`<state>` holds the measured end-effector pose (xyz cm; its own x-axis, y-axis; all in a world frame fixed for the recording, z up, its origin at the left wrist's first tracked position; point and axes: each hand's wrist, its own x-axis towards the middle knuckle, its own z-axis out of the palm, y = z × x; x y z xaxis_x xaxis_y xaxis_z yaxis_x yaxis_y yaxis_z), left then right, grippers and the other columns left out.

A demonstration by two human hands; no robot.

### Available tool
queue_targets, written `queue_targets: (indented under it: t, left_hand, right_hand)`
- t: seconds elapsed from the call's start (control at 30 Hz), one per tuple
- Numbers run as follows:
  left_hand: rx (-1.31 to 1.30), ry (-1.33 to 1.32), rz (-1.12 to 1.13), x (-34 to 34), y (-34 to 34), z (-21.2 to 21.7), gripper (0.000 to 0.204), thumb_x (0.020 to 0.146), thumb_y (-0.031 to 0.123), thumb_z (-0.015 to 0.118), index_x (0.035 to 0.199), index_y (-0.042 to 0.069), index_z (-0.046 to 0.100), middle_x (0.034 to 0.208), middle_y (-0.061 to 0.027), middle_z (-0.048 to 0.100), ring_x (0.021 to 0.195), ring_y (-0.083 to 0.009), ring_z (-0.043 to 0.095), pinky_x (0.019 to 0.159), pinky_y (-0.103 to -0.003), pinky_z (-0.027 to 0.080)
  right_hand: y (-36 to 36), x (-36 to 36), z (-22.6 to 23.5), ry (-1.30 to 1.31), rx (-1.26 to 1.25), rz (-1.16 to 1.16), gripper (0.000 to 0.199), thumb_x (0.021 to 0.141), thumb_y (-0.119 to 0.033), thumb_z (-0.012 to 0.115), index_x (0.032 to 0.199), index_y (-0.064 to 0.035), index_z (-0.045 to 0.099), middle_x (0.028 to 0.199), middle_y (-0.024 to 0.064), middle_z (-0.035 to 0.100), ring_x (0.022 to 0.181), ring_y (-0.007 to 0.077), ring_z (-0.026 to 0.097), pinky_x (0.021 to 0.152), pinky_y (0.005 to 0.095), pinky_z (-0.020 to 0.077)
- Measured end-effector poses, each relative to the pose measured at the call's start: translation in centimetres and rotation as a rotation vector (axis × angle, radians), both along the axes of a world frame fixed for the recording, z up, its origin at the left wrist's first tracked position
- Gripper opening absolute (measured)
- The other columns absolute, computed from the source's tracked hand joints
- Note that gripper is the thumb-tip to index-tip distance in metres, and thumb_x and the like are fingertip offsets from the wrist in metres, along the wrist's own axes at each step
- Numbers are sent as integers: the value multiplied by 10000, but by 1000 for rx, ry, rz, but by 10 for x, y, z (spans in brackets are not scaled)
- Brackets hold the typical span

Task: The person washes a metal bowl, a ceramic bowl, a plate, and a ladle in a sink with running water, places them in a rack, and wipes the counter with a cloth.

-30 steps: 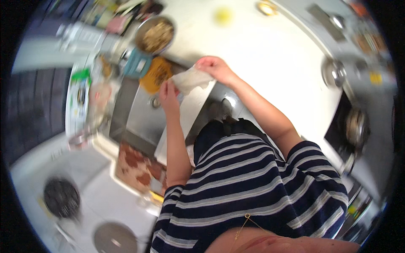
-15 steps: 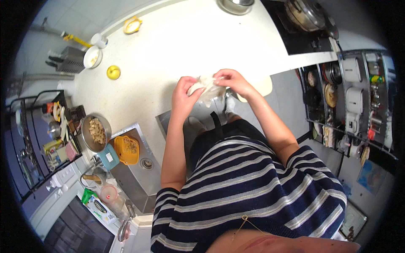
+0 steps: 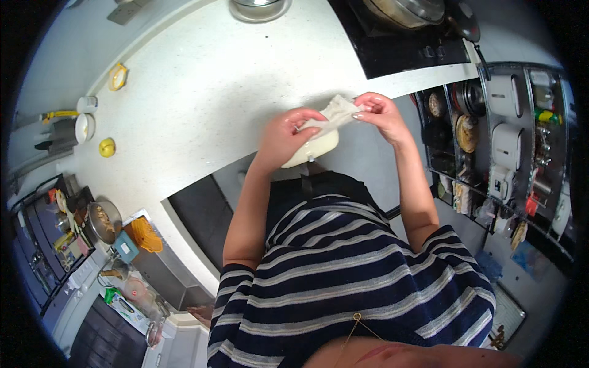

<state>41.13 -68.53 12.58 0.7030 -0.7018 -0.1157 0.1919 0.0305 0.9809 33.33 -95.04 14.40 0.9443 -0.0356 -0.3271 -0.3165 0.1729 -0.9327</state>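
Both hands hold a thin, crumpled whitish sheet [image 3: 338,113], a cloth or paper towel; I cannot tell which. My left hand [image 3: 287,135] has its fingers closed on the near-left end. At the other end, my right hand [image 3: 381,116] pinches it between thumb and fingers. The sheet hangs stretched in the air by the front edge of the white countertop [image 3: 178,116]. Just beneath and partly hidden by it is a cream, rounded thing [image 3: 314,150], possibly a bin, at the counter's front edge.
A black stove [image 3: 399,52] with a lidded pan [image 3: 405,12] stands far right, a steel bowl [image 3: 261,7] at the back. Leftward are a yellow-green apple [image 3: 107,147] and a white bowl [image 3: 84,127]. The sink [image 3: 162,267] holds an orange basket [image 3: 146,235]. Shelves [image 3: 521,159] line the right.
My body has moved along the counter toward the stove, away from the sink. The sheet, bunched up before, is now stretched between my hands, which are farther apart and above the cream thing.
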Motion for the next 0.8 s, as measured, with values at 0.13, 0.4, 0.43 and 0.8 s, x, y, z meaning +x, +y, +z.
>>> queue_targets:
  t: [0.13,0.4,0.43,0.8]
  left_hand:
    - [124,-124,-90,5,-59,12,139,865,57,645,983,53,717,966,-59,679,808,-155,606,742,-281,485]
    - [301,-538,93,88,-143,-47,226,862,81,647,1084,80,693,1112,-97,676,965,-278,634,858,-358,501]
    - [351,-811,225,97,-148,-58,283,857,86,650,1138,109,680,1205,-115,654,1048,-322,615,930,-382,483]
    - [494,-626,147,18,-177,-118,402,830,68,614,1231,38,629,1417,-177,500,1325,-359,448,1088,-436,386]
  right_hand:
    - [-70,0,4,-10,-106,-11,281,828,34,701,1099,-31,667,1072,34,687,968,104,636,860,238,500]
    - [-124,76,-75,-60,-406,-242,308,828,-9,716,1132,-32,667,1089,69,692,992,132,637,865,268,499]
    - [-117,85,-86,-125,-705,-310,322,832,-40,716,1150,-40,664,1158,101,669,1049,177,627,888,290,497]
    - [-43,47,-175,-188,-1500,55,589,863,-289,583,1417,-105,510,1559,176,334,1420,414,318,1155,519,256]
